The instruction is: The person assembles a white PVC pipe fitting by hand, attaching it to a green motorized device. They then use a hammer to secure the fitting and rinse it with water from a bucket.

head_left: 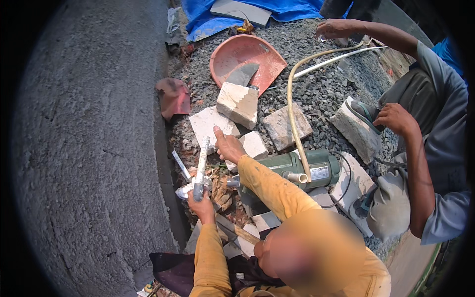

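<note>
Two yellow-sleeved forearms reach up from the lower part of the view. My left hand (202,207) is closed round the grey lower end of a short white plastic pipe (202,161), which stands nearly upright. Just right of the pipe's upper part, my right hand (230,146) has its thumb stretched out and holds nothing; some of its fingers are turned from view. Beside the left hand lies a crumpled white scrap (185,191), with a thinner white pipe (181,165) leaning above it. Beneath the right forearm sits a green electric pump (321,171) with a plastic pipe fitting (297,177).
A rough grey wall (99,148) runs along the left. Pale blocks (237,105) lie on gravel (316,59). A reddish basin (230,52) holds a trowel (242,75). A yellowish hose (291,99) curves above the pump. At the right sits a co-worker (440,128).
</note>
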Demonstrator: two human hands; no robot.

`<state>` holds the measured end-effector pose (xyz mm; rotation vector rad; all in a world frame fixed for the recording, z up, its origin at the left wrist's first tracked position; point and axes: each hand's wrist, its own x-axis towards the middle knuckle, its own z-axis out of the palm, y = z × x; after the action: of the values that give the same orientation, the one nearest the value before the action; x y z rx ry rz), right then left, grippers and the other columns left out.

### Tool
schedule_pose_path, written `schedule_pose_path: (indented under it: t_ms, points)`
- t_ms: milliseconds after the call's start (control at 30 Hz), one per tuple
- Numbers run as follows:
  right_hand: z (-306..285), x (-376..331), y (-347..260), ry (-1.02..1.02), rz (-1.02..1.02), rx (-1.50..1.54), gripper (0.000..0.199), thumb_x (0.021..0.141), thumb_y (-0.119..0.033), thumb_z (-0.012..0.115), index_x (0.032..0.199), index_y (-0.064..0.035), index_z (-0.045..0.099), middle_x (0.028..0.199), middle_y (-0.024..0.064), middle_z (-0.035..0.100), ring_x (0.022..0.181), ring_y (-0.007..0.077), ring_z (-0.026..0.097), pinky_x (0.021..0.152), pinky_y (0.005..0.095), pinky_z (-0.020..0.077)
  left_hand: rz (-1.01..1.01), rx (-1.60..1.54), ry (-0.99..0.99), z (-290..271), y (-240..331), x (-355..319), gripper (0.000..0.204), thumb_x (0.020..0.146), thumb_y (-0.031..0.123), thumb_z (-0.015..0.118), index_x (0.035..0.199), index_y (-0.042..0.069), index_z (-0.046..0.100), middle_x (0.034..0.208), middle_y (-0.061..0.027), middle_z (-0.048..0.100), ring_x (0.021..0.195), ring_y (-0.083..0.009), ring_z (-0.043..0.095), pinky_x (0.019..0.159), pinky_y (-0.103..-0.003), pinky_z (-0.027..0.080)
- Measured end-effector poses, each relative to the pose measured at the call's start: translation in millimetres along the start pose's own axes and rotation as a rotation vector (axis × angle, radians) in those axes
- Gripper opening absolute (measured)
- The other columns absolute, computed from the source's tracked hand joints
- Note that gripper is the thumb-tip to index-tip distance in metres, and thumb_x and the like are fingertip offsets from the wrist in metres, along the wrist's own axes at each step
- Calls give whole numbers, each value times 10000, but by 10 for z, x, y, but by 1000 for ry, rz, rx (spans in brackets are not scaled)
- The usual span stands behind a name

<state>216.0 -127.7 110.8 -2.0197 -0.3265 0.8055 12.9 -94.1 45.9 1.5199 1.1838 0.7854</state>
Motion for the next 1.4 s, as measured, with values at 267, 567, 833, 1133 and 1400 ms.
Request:
schedule_pose_path:
  t_ms: [267, 567, 833, 1133, 1400]
  points:
    - [-59, 57, -23, 57, -2, -107, 944, 786, -798, 213, 768, 35, 658, 729, 194, 643, 684, 306, 650, 745, 404, 477, -61, -20, -64, 34, 59, -34, 223, 733, -42, 675, 913, 2, 552, 809, -75, 614, 752, -154, 589, 706, -306, 460]
    - [245, 29, -478, 125, -215, -658, 755, 782, -679, 454, 799, 39, 686, 834, 239, 665, 819, 378, 651, 721, 450, 501, 39, 53, 34, 125, 141, -151, 196, 728, -22, 676, 882, 15, 560, 767, -76, 620, 712, -165, 593, 688, -307, 465]
    - [456, 153, -406, 132, -293, -602, 569, 825, -494, 460, 806, 33, 675, 825, 264, 648, 826, 404, 639, 765, 463, 501, 22, -19, 29, 142, -1, -151, 186, 746, 30, 684, 878, 22, 552, 747, -74, 612, 669, -173, 563, 663, -317, 460]
    - [492, 232, -190, 118, -291, -411, 532, 870, -444, 425, 832, 28, 666, 846, 256, 648, 842, 415, 624, 794, 480, 469, -35, 4, 54, 60, 100, -108, 190, 747, 16, 703, 889, 11, 577, 759, -59, 601, 694, -137, 551, 676, -294, 447]
    - [304, 344, 96, -18, -86, 43, 778, 864, -646, 365, 907, 84, 632, 936, 295, 631, 850, 410, 630, 778, 482, 463, 13, 31, 32, 103, 63, -112, 194, 735, 2, 702, 892, 2, 587, 777, -71, 620, 719, -144, 567, 695, -299, 451]
